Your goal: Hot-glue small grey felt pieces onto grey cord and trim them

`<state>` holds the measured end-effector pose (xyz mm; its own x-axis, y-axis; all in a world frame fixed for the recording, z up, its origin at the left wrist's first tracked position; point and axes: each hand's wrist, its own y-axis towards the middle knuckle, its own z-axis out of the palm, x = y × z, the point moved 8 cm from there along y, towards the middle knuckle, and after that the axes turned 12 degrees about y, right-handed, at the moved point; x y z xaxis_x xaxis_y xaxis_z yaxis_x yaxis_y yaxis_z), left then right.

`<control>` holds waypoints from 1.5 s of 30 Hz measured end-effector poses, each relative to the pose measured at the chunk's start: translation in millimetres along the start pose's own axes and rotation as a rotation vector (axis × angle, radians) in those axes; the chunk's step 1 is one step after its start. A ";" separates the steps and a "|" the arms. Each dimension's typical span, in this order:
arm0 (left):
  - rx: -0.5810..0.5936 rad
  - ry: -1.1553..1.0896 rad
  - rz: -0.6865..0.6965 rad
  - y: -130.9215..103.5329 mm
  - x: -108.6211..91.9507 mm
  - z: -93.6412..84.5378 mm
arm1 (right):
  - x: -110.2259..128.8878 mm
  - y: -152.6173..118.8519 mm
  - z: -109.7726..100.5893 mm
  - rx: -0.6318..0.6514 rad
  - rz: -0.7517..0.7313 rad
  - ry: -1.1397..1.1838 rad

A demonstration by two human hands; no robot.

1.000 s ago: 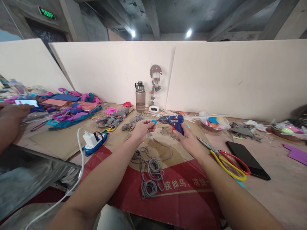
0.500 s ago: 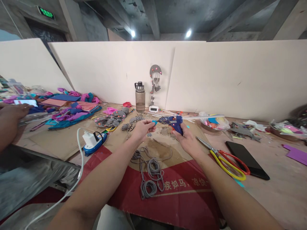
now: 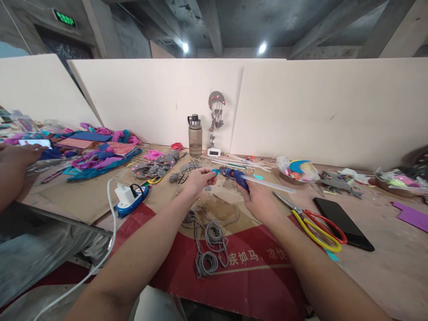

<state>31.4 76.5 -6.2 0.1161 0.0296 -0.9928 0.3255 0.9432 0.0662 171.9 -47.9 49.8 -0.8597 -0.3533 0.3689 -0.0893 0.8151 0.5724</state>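
Tipped lower now, the blue glue gun (image 3: pixel 235 176) sits gripped in the right hand (image 3: pixel 259 200). At nine o'clock, left hand (image 3: pixel 197 179) pinches a small blue piece (image 3: pixel 214 171). Scissors (image 3: pixel 312 221) lie at four o'clock, with open board nearer.

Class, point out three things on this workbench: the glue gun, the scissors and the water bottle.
glue gun (image 3: pixel 236 174), head view, on its blue body just ahead of the right hand.
scissors (image 3: pixel 317 232), head view, on the yellow handle loop.
water bottle (image 3: pixel 195 138), head view, on its clear body below the lid.
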 end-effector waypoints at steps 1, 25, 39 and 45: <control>0.002 -0.002 -0.002 -0.4 -0.3 0.3 | 1.6 -0.2 -0.4 -0.002 -0.018 0.000; 0.083 -0.197 -0.108 -2.8 2.9 7.1 | -14.6 -1.5 -0.5 -0.081 0.018 0.080; 0.079 -0.250 -0.077 -0.5 -2.2 1.9 | 16.0 -5.1 -1.6 0.045 -0.280 -0.193; 0.046 -0.229 -0.103 -0.3 0.6 -2.2 | -52.9 1.7 4.1 -0.065 0.221 0.344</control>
<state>29.3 77.0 -7.0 0.2883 -0.1463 -0.9463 0.3886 0.9211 -0.0240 215.2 -26.0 28.2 -0.6357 -0.3145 0.7049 0.1204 0.8617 0.4930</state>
